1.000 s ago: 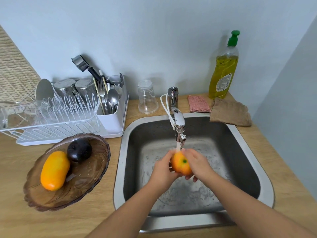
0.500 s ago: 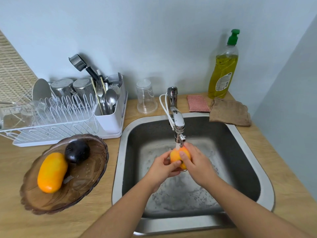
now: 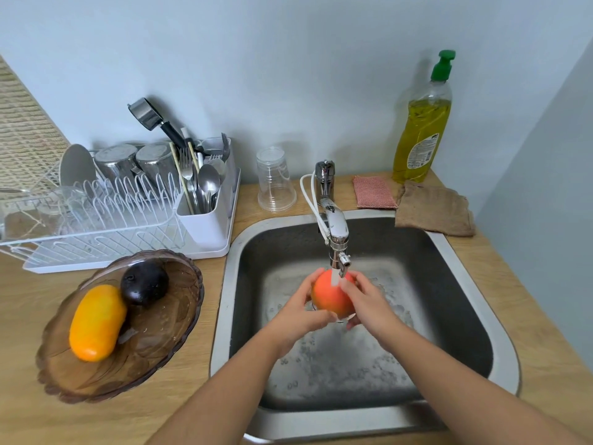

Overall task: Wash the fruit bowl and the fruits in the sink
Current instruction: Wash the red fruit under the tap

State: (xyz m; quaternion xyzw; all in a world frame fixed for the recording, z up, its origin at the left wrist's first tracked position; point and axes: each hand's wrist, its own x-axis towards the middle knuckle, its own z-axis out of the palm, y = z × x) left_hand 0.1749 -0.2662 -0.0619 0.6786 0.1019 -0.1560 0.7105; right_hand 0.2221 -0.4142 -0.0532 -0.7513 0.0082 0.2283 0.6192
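Both of my hands hold an orange-red round fruit [image 3: 330, 297] under running water from the faucet [image 3: 335, 232], above the steel sink [image 3: 462, 261]. My left hand [image 3: 296, 316] cups its left side and my right hand [image 3: 369, 303] its right side. On the counter to the left sits a brown glass fruit bowl [image 3: 160, 345]. Inside it lie a yellow-orange oblong fruit [image 3: 96, 322] and a dark purple round fruit [image 3: 144, 282].
A white dish rack [image 3: 106, 220] with cutlery and steel cups stands at the back left. An upturned clear plastic cup [image 3: 276, 184], a pink sponge [image 3: 373, 192], a brown cloth [image 3: 433, 210] and a dish soap bottle [image 3: 423, 123] line the back of the counter.
My hands have turned the fruit under the stream, so its red side now faces up. The bowl and its two fruits have not moved.
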